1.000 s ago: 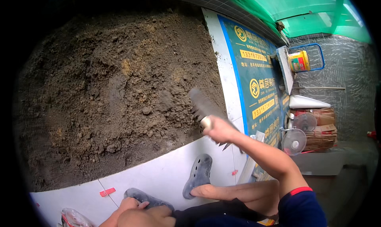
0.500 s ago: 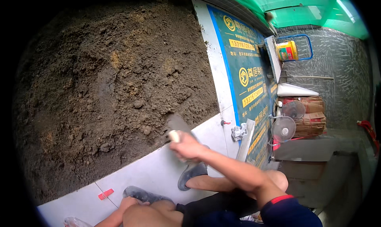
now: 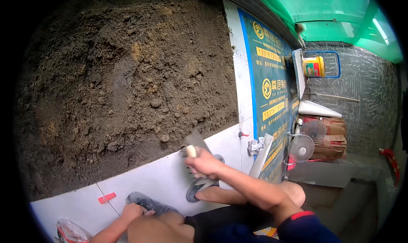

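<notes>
A flat metal trowel [image 3: 196,142] with a pale handle is gripped in my right hand [image 3: 202,164]. Its blade lies over the border between the dark, crumbly mortar bed [image 3: 140,90] and the pale floor tiles [image 3: 148,179]. The blade's underside is out of sight. My left hand [image 3: 135,211] is closed in a loose fist beside my bent knee, just behind one grey shoe [image 3: 151,203]. I see no object in it. My other shoe [image 3: 193,190] stands on the tiles, below the trowel hand.
A red strip [image 3: 107,198] crosses a tile joint; a small red clip [image 3: 243,134] marks another. Crumpled grey wrapping [image 3: 256,146] and a pale board [image 3: 261,156] lie right, beside green floor sheeting [image 3: 272,85]. Farther off are a fan [image 3: 301,148], stacked cardboard [image 3: 333,143] and a yellow bucket [image 3: 314,67].
The trowel has drawn back slightly from the mortar toward the tiles. My left fingers have curled in by the knee. The whole view has shifted a little.
</notes>
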### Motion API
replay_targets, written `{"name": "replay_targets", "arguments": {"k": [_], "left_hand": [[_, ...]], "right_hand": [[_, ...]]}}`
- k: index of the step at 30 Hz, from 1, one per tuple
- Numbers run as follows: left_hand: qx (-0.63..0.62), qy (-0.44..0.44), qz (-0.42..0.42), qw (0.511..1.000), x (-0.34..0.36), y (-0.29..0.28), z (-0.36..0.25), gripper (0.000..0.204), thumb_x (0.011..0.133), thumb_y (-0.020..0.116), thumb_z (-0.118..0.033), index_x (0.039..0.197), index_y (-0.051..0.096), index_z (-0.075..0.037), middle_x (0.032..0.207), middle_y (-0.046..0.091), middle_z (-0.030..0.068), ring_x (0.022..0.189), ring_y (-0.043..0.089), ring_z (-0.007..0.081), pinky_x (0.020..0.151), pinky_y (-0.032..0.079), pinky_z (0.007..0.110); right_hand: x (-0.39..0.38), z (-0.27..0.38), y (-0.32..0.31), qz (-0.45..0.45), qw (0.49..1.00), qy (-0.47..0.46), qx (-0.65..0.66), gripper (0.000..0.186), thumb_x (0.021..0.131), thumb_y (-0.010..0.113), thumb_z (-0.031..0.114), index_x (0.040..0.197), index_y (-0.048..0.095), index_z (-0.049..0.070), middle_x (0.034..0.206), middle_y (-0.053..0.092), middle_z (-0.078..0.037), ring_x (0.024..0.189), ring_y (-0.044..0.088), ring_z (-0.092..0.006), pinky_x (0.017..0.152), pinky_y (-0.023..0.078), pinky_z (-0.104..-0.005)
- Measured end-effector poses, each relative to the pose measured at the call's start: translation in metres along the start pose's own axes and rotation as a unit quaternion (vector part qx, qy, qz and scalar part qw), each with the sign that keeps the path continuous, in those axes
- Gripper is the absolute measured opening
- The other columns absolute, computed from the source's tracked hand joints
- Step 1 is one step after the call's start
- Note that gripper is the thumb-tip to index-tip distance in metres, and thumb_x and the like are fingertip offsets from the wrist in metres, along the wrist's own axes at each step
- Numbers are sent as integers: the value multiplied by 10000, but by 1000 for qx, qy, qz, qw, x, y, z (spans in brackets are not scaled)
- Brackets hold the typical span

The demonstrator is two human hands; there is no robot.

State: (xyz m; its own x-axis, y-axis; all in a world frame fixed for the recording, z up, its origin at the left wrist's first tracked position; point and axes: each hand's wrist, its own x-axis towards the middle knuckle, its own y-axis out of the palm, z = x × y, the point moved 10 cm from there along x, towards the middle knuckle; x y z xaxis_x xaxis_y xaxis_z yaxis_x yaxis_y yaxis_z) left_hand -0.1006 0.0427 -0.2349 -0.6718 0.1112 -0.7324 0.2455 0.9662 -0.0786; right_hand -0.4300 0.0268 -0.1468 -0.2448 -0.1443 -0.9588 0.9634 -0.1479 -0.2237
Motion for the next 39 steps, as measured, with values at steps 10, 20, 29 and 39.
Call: {"name": "replay_targets", "arguments": {"k": [10,20,29,39], "left_hand": [[-16,16,33,999,-9,-19,-20,619,948,514,-613,621,699,-121,642,667,135,645,657,352,638,524,445],[8,34,-44,998,-12,-24,-22,572,957,523,-573,651,726,-135,642,668,140,651,665,361,644,528,467],[27,41,-89,995,-17,-22,-18,550,949,550,-552,629,717,-137,636,674,122,642,670,340,629,523,453],[8,52,-83,995,-11,-20,-17,566,947,562,-543,603,703,-115,614,660,132,624,659,349,628,515,459]], "right_hand": [[-92,60,-140,-29,981,-155,-110,267,940,675,225,1020,501,39,705,621,-84,598,660,-229,531,525,-391],[-12,91,45,60,807,-235,-539,613,893,624,621,951,658,12,856,713,-245,830,705,-417,778,553,-504],[49,41,-156,-51,816,-52,-574,665,799,686,697,874,713,37,883,724,-210,875,708,-356,811,542,-450],[-15,71,-154,-29,797,-49,-602,616,874,638,637,850,686,24,849,715,-206,819,693,-356,779,533,-464]]}}
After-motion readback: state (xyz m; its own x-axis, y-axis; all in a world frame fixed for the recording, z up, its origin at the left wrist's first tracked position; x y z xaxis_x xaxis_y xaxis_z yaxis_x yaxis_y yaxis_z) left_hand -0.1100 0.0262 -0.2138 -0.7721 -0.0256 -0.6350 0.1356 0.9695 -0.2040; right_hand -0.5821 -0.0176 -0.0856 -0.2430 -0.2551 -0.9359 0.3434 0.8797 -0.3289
